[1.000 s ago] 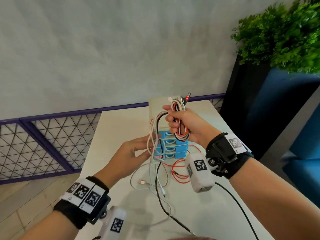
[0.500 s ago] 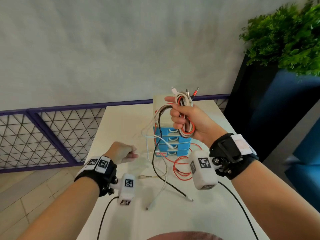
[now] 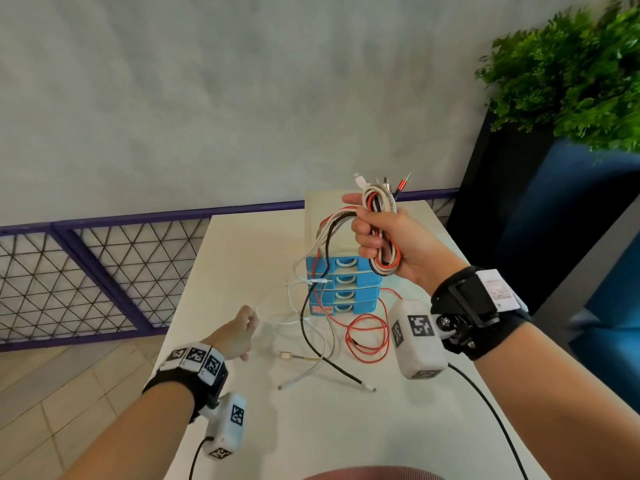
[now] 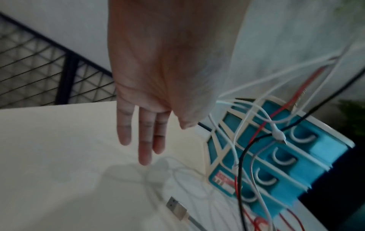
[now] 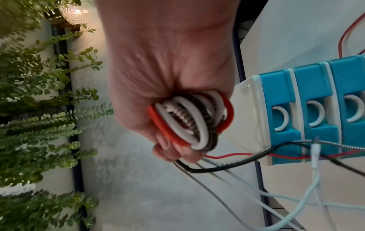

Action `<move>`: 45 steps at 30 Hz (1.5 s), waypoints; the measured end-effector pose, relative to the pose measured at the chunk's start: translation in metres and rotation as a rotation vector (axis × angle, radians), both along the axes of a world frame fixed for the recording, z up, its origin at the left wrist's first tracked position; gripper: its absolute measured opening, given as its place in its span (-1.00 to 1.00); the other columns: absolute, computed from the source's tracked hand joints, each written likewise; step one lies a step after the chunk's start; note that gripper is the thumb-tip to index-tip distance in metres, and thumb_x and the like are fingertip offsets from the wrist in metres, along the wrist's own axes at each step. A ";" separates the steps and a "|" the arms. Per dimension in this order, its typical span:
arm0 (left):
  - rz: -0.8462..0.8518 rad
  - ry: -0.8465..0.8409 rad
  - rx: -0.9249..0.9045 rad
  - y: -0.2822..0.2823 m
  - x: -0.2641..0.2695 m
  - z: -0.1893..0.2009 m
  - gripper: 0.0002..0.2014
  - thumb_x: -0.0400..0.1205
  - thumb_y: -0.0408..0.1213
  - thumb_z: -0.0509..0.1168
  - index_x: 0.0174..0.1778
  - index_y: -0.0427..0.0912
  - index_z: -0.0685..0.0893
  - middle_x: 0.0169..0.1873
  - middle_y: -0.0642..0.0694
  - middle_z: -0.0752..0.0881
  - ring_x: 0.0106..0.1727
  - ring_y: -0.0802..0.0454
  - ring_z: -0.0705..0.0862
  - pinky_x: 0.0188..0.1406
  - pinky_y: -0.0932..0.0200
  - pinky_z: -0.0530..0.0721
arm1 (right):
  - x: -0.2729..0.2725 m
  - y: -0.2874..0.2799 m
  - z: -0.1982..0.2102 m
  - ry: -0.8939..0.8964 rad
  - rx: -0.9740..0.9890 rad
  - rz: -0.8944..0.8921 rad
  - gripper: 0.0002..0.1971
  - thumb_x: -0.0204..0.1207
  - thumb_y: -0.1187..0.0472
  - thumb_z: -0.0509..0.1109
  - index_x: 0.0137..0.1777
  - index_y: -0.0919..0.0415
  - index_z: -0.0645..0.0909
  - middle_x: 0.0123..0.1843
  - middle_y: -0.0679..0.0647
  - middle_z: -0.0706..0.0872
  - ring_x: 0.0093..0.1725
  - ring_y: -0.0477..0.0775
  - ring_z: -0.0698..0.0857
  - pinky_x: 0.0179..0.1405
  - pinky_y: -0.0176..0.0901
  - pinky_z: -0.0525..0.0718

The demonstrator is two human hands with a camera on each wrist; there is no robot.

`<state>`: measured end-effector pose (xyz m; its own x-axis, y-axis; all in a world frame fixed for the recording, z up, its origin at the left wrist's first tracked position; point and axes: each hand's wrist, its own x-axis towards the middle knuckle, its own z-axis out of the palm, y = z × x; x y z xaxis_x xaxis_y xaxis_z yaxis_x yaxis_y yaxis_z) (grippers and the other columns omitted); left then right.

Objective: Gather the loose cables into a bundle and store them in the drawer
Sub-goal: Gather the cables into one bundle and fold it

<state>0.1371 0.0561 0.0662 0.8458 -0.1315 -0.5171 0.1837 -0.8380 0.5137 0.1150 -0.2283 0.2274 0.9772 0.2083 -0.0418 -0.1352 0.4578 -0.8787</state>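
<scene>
**Cables half-coiled: left hand off, tails down**

Change. Left hand (image 3: 235,332) has let go of the strands it was feeding a second ago and dropped toward the table (image 3: 242,244); its fingers (image 4: 145,140) are now straight and empty, just above the white loops lying there. Meaning, as a judgement: one wrap is finished and the hand is going back for more slack, so gathering is only partly done.

Grip. Right hand (image 3: 384,237) is fisted round the coil (image 3: 382,233) of red, white, black and braided cables, raised above and in front of the drawers (image 3: 343,285), plug ends sticking out over the fist.

Below the grip. Tails (image 3: 322,296) hang across the blue drawer fronts, all closed, and spread on the table: red loops (image 3: 367,336), a black lead (image 3: 332,362), a USB plug (image 3: 284,355).

In the way. The hanging strands cross the drawer handles, so they probably need clearing first.

Right of the grip. Plant (image 3: 571,71), clear of the work.
</scene>
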 end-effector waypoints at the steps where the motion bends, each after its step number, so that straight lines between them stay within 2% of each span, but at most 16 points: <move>1: -0.005 -0.003 0.028 -0.001 -0.001 0.001 -0.85 0.74 -0.11 -0.07 -0.05 -0.03 0.35 -0.35 -0.11 0.52 -0.47 -0.01 0.53 -0.44 0.16 0.41 | -0.001 0.001 -0.002 -0.001 -0.001 -0.005 -0.74 0.70 0.37 0.11 0.32 0.25 0.50 -0.46 0.03 0.49 -0.63 -0.15 0.37 -0.65 -0.32 0.39; 6: 0.065 -0.003 0.014 -0.008 -0.001 0.006 -0.54 0.74 0.03 -0.02 -0.27 -0.15 0.62 -0.32 -0.10 0.53 -0.33 -0.03 0.50 -0.42 0.18 0.38 | 0.001 0.007 -0.009 0.006 0.017 -0.050 -0.75 0.70 0.38 0.12 0.30 0.25 0.51 -0.47 0.03 0.48 -0.63 -0.14 0.36 -0.67 -0.31 0.40; 10: 0.197 0.061 -0.370 -0.003 0.000 0.002 -0.72 0.48 -0.08 0.30 -0.03 -0.17 0.74 0.17 -0.06 0.63 0.22 -0.01 0.53 0.06 0.08 0.43 | 0.004 0.001 -0.007 0.037 0.035 -0.104 -0.76 0.70 0.37 0.11 0.28 0.25 0.50 -0.47 0.04 0.48 -0.63 -0.14 0.36 -0.67 -0.32 0.40; 14: 0.299 -0.238 -0.739 0.007 -0.011 -0.003 -0.68 0.72 -0.11 0.15 -0.13 -0.22 0.72 0.28 0.05 0.67 0.39 0.14 0.52 0.52 0.00 0.33 | 0.007 -0.010 -0.003 0.049 0.087 -0.184 -0.79 0.70 0.36 0.11 0.25 0.24 0.50 -0.46 0.04 0.49 -0.62 -0.13 0.36 -0.66 -0.33 0.40; 17: 0.452 -0.245 -1.176 0.009 -0.011 0.003 -0.72 0.75 -0.25 0.06 -0.19 -0.22 0.60 -0.02 0.01 0.76 0.28 0.07 0.64 0.43 0.04 0.44 | 0.007 -0.016 -0.007 0.053 0.129 -0.246 -0.79 0.71 0.37 0.10 0.24 0.26 0.49 -0.46 0.04 0.49 -0.62 -0.13 0.36 -0.65 -0.33 0.41; 19: 0.488 -0.248 -1.291 0.009 -0.009 0.010 -0.71 0.77 -0.27 0.03 -0.22 -0.18 0.55 -0.39 -0.03 0.60 -0.06 0.04 0.72 0.27 0.08 0.54 | 0.008 -0.015 -0.011 0.063 0.156 -0.270 -0.82 0.71 0.37 0.09 0.18 0.27 0.50 -0.45 0.05 0.48 -0.61 -0.13 0.37 -0.65 -0.33 0.41; 21: 0.445 -0.365 -1.138 0.013 -0.006 0.011 -0.69 0.77 -0.35 0.01 -0.27 -0.11 0.51 -0.48 -0.04 0.39 -0.39 0.00 0.50 0.01 0.05 0.54 | 0.008 -0.012 -0.012 0.065 0.176 -0.284 -0.84 0.71 0.36 0.09 0.13 0.26 0.51 -0.44 0.05 0.48 -0.61 -0.13 0.37 -0.64 -0.32 0.41; 23: 0.204 -0.551 -0.645 0.021 -0.003 0.007 -0.68 0.71 -0.35 0.04 -0.33 0.04 0.45 -0.49 -0.01 0.34 -0.46 0.02 0.33 -0.18 0.05 0.39 | 0.009 -0.013 -0.010 0.060 0.195 -0.293 -0.84 0.71 0.36 0.09 0.10 0.25 0.51 -0.45 0.04 0.48 -0.60 -0.14 0.37 -0.64 -0.33 0.42; 25: -0.063 -0.617 -0.098 0.024 -0.006 0.006 -0.72 0.70 -0.31 0.06 -0.34 0.04 0.40 -0.60 0.02 0.34 -0.58 0.06 0.32 -0.14 0.06 0.42 | 0.010 -0.015 -0.007 0.064 0.216 -0.285 -0.84 0.71 0.35 0.08 0.09 0.24 0.50 -0.46 0.03 0.48 -0.61 -0.14 0.36 -0.65 -0.33 0.42; 27: -0.188 -0.625 0.127 0.021 -0.013 0.003 -0.76 0.69 -0.27 0.06 -0.30 -0.02 0.44 -0.58 0.02 0.43 -0.52 0.15 0.45 0.16 -0.01 0.45 | 0.009 -0.016 -0.005 0.067 0.201 -0.249 -0.84 0.71 0.35 0.08 0.12 0.24 0.48 -0.46 0.02 0.48 -0.62 -0.14 0.36 -0.66 -0.33 0.42; 30: -0.174 -0.423 0.032 0.016 -0.017 0.006 -0.85 0.65 -0.19 0.10 -0.05 0.14 0.56 -0.10 0.23 0.63 0.02 0.16 0.55 0.31 0.06 0.26 | 0.004 -0.011 -0.004 0.077 0.122 -0.160 -0.83 0.70 0.36 0.10 0.14 0.25 0.50 -0.47 0.03 0.49 -0.62 -0.14 0.37 -0.65 -0.34 0.41; 33: -0.117 -0.348 -0.255 -0.004 -0.014 0.026 -0.63 0.70 -0.04 0.11 0.44 0.27 0.37 0.41 0.32 0.42 0.45 0.11 0.35 0.42 0.11 0.22 | -0.001 0.000 -0.004 0.101 0.016 -0.008 -0.82 0.70 0.36 0.11 0.17 0.25 0.52 -0.47 0.03 0.50 -0.63 -0.14 0.38 -0.68 -0.33 0.42; 36: -0.135 -0.639 -0.490 -0.038 -0.013 0.070 -0.40 0.66 0.09 0.11 0.62 0.09 0.15 0.55 0.25 0.21 0.57 0.36 0.16 0.58 0.23 0.14 | -0.006 0.010 -0.002 0.077 -0.133 0.162 -0.78 0.71 0.35 0.13 0.29 0.26 0.48 -0.45 0.04 0.50 -0.62 -0.14 0.37 -0.67 -0.31 0.42; 39: -0.260 -0.713 -0.554 -0.069 -0.016 0.121 -0.20 0.55 0.19 0.23 0.64 0.03 0.05 0.55 0.29 0.18 0.52 0.52 0.15 0.44 0.56 0.16 | -0.013 0.018 0.002 0.022 -0.231 0.342 -0.75 0.71 0.34 0.16 0.34 0.24 0.49 -0.41 0.07 0.49 -0.59 -0.12 0.38 -0.62 -0.31 0.42; 42: -0.341 -0.485 -0.631 -0.081 -0.014 0.150 -0.26 0.47 0.20 0.36 0.49 -0.08 0.32 0.07 0.17 0.73 0.10 0.35 0.68 0.09 0.47 0.55 | -0.014 0.014 0.007 -0.008 -0.253 0.408 -0.74 0.70 0.32 0.17 0.35 0.21 0.50 -0.39 0.08 0.48 -0.57 -0.12 0.40 -0.58 -0.30 0.45; 45: -0.313 -0.132 -0.766 -0.082 -0.015 0.158 -0.53 0.53 0.05 0.23 0.14 -0.28 0.64 -0.61 0.12 0.45 -0.57 0.14 0.54 -0.16 0.25 0.70 | -0.014 0.006 0.009 -0.050 -0.318 0.440 -0.70 0.72 0.30 0.14 0.41 0.19 0.43 -0.38 0.05 0.49 -0.54 -0.10 0.40 -0.54 -0.28 0.46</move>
<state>0.1225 -0.0256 0.2240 0.7589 -0.6452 -0.0881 -0.1013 -0.2506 0.9628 0.1013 -0.2226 0.2367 0.8030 0.5826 -0.1255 -0.2087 0.0776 -0.9749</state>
